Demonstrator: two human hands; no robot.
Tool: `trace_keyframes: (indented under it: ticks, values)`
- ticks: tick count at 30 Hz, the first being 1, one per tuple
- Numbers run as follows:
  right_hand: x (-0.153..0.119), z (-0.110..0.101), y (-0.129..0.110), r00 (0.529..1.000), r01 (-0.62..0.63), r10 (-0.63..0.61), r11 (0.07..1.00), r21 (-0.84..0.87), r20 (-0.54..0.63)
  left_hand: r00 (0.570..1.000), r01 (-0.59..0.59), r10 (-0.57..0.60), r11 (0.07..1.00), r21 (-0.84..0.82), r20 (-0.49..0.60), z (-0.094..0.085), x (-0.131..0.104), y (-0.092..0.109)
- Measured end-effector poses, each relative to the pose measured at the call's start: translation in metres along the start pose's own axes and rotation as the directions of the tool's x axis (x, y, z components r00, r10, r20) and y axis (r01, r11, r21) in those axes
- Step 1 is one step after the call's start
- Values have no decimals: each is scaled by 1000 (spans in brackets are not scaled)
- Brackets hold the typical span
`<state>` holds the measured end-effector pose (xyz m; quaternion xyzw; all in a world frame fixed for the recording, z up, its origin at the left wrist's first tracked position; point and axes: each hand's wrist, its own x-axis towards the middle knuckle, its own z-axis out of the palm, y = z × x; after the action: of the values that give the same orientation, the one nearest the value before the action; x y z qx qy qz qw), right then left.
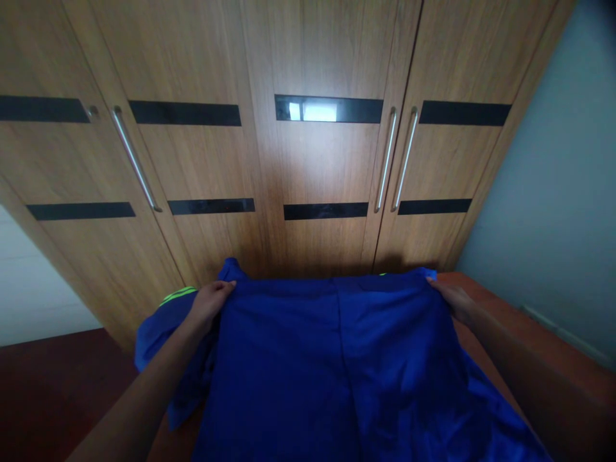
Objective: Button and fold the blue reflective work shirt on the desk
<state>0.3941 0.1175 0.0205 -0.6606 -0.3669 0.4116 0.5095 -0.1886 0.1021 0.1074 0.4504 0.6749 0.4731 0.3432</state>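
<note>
Blue garment (279, 359): one piece, held up spread between my hands, seam down its middle, in front of the wardrobe (327, 160)
Left hand (212, 303): my fingers were clamped on the garment's upper left corner
Right hand (452, 299): my fingers were clamped on its upper right corner
Striped blue cloth (161, 327): lime stripes, hung beside my left forearm; I could not tell whether it joined the garment
Wardrobe fittings: dark strips (326, 211), metal handles (385, 160)
Floor (62, 385): reddish, lay below
</note>
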Motion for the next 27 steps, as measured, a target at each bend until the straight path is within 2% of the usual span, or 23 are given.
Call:
trace_keyframes:
  ticks: [3, 5, 9, 11, 13, 17, 19, 21, 24, 27]
  values:
    - [-22, -2, 10, 980, -86, 82, 996, 17, 183, 998, 9, -8, 1000, -27, 55, 3, -12, 0]
    - [-36, -8, 15, 949, -139, 132, 990, 3, 285, 996, 20, -17, 999, -40, 86, 4, -26, 1]
    - [-53, -23, 20, 884, -218, 219, 975, -50, 413, 978, 89, -80, 995, -38, 192, 1, -59, 1]
    - [-57, -30, 18, 914, -175, 184, 983, -57, 362, 964, 85, -75, 996, -28, 256, -3, -70, -1]
    - [-58, -35, 15, 956, -111, 126, 991, -68, 263, 963, 37, -34, 999, -4, 269, -7, -75, -2]
    - [-65, -39, 14, 991, -47, 58, 994, -94, 120, 989, -9, 4, 999, 35, 145, -15, -79, -3]
    - [-75, -42, 18, 991, -38, 51, 993, -111, 121, 996, 4, -7, 999, 34, 92, -17, -87, -6]
    - [-93, -47, 27, 980, -37, 65, 988, -149, 188, 994, 37, -43, 998, 56, 96, -18, -101, -16]
    - [-125, -61, 44, 957, -14, 87, 967, -255, 278, 978, 96, -113, 990, 105, 175, -17, -133, -42]
    - [-154, -77, 63, 975, 64, 29, 912, -404, 219, 946, 85, -108, 993, 86, 307, -16, -168, -73]
